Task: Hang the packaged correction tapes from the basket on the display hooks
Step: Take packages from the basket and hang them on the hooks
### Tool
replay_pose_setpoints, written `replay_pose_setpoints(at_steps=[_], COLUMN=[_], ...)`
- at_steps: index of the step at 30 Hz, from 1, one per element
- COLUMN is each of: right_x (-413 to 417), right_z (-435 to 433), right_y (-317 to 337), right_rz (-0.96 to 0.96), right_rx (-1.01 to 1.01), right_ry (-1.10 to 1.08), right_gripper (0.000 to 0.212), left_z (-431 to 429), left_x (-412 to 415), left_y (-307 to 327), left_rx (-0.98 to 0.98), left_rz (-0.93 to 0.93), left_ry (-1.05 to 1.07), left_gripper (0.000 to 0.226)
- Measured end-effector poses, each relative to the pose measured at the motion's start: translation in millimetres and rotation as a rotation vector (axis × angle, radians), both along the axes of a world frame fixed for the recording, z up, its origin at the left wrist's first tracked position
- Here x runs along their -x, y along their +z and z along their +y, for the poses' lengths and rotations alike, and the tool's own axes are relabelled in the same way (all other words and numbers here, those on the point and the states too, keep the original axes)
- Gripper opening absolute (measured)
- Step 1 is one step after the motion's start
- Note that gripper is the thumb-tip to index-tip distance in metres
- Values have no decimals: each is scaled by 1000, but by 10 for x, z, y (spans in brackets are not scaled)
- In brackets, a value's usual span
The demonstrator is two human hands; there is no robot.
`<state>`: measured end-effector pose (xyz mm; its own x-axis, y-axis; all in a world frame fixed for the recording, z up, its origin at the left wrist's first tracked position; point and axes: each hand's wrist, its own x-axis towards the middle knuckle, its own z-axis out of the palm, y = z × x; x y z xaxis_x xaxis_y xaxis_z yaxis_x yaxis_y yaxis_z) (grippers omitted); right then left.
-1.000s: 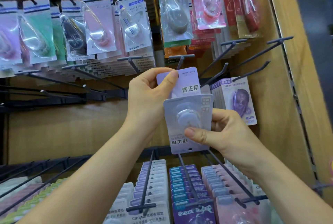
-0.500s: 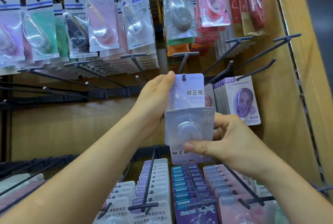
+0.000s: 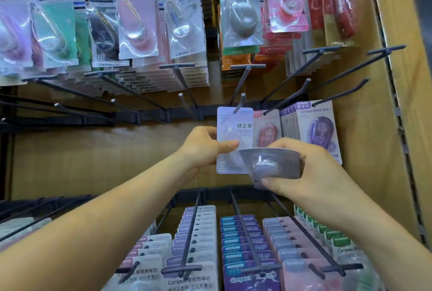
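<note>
our left hand [image 3: 203,148] pinches a pale lilac carded correction tape pack [image 3: 235,136] by its left edge, thumb across the front and fingers behind it. the pack's top hole sits on the tip of a dark grey metal display hook [image 3: 240,101], so the card hangs upright in front of the wooden back panel [image 3: 93,157]. our right hand [image 3: 301,171] is closed around a second grey-lilac blister pack of correction tape [image 3: 271,164], thumb pressing its lower edge and fingers curled over the top; this pack is tilted nearly flat, overlapping the lower right corner of the hung one. just to the right, a pink carded tape [image 3: 267,131] and a row of purple carded tapes [image 3: 320,129] hang on neighbouring hooks. below our arms, rows of pastel carded packs [image 3: 243,241] fill the lower hooks. the basket is out of sight.
</note>
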<state>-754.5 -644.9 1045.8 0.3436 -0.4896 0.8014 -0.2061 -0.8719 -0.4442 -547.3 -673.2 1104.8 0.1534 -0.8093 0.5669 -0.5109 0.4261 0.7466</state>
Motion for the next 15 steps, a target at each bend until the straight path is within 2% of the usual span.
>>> replay_pose_setpoints(at_steps=[5,10,15], right_x=[27,54,154], right_z=[0,35,-24], right_y=[10,9,-17], right_rz=[-175,-259,-453], right_rx=[-29,-193,-339], right_ry=[96,170,185], right_gripper=[20,37,13], left_z=[-222,-329,-284], left_x=[-34,-40,-46], left_y=[77,67,30], left_rx=[-23,-79,-175], left_rz=[-90,-63,-92], left_ry=[142,177,183], left_gripper=[18,34,44])
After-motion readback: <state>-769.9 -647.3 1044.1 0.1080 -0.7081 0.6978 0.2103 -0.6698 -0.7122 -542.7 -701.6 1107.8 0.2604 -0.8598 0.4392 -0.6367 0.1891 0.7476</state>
